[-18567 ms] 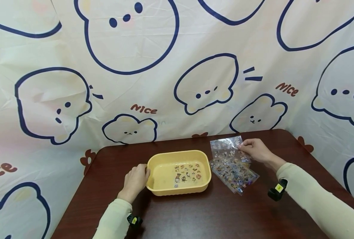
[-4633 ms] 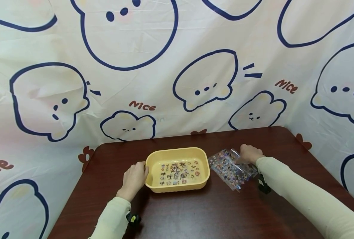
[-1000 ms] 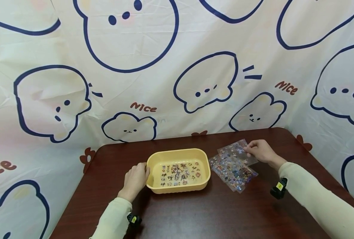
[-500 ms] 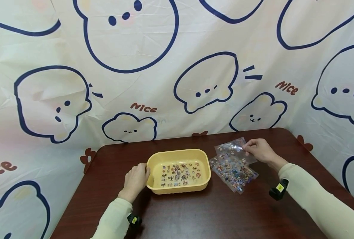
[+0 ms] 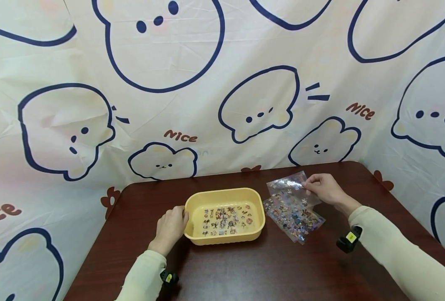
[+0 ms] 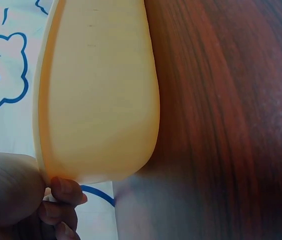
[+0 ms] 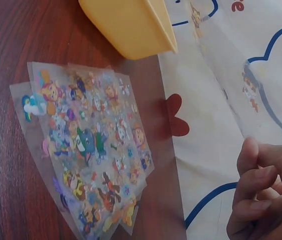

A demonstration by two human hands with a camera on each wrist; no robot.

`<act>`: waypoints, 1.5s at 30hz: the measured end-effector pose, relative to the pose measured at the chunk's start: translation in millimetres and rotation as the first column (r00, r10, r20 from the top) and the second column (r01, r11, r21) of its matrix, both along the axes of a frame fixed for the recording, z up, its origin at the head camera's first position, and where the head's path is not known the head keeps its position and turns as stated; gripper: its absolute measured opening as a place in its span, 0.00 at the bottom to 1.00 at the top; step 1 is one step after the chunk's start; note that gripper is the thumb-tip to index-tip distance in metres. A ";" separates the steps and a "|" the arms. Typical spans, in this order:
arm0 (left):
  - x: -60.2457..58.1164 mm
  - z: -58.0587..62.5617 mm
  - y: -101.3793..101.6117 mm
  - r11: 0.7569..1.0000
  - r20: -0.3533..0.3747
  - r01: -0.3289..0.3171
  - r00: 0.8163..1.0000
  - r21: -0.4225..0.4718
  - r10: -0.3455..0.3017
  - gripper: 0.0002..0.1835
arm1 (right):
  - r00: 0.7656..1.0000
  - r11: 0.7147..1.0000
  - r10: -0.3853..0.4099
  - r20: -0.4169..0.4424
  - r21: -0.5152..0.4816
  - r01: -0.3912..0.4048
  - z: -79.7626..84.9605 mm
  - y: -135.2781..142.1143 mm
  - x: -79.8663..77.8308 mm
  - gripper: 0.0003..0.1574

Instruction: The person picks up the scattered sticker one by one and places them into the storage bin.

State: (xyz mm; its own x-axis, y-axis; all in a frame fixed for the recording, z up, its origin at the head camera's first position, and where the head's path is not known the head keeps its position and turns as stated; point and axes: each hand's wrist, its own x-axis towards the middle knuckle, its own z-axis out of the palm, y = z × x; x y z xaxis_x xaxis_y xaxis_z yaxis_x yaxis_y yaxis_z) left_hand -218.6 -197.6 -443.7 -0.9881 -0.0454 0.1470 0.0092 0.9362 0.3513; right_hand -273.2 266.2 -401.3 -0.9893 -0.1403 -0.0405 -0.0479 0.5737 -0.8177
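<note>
My left hand [image 5: 169, 228] grips the left rim of a yellow plastic basin [image 5: 224, 240]; in the left wrist view its thumb and fingers [image 6: 66, 190] pinch the basin's corner. Clear sheets of small cartoon stickers [image 5: 226, 219] lie on the basin floor. Between thumb and fingertips, my right hand [image 5: 326, 189] pinches one transparent sticker sheet [image 5: 287, 184], held tilted above the pile. In the right wrist view this sheet appears nearly edge-on. Below it, a fanned pile of sticker sheets [image 7: 96, 145] rests on the table, just right of the basin.
The dark red-brown wooden table [image 5: 245, 276] has rounded back corners. Behind and beside it hangs a pale cloth [image 5: 207, 113] with blue cartoon outlines and "Nice" lettering. Each wrist carries a small black camera [image 5: 348, 240] on a strap.
Since the oldest frame, more stickers show in the basin. Seconds ago the right hand was low over the pile; now it holds up a sheet, which has shifted slightly left. The left hand stays put.
</note>
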 end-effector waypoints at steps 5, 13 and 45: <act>0.0 0.1 0.4 1.000 0.004 -0.003 1.000 0.004 0.003 0.11 | 1.000 1.000 0.014 -0.008 -0.005 -0.014 1.5 -4.8 3.2 0.19; 0.4 1.3 0.3 1.000 0.004 -0.003 1.000 0.006 0.003 0.12 | 1.000 1.000 0.025 -0.001 -0.016 -0.025 3.3 -10.6 4.9 0.20; 0.1 1.4 0.4 1.000 0.022 -0.016 1.000 0.005 0.016 0.13 | 0.996 0.992 0.086 -0.027 -0.085 -0.088 -10.5 -51.1 8.8 0.15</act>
State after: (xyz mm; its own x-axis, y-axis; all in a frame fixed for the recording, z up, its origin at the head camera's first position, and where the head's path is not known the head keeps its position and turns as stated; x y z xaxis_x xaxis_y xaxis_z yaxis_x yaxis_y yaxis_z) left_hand -218.5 -197.2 -442.3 -0.9902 -0.0617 0.1252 -0.0132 0.9344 0.3560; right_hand -264.4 215.2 -411.8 -0.9736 -0.2281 -0.0019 -0.1140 0.4940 -0.8620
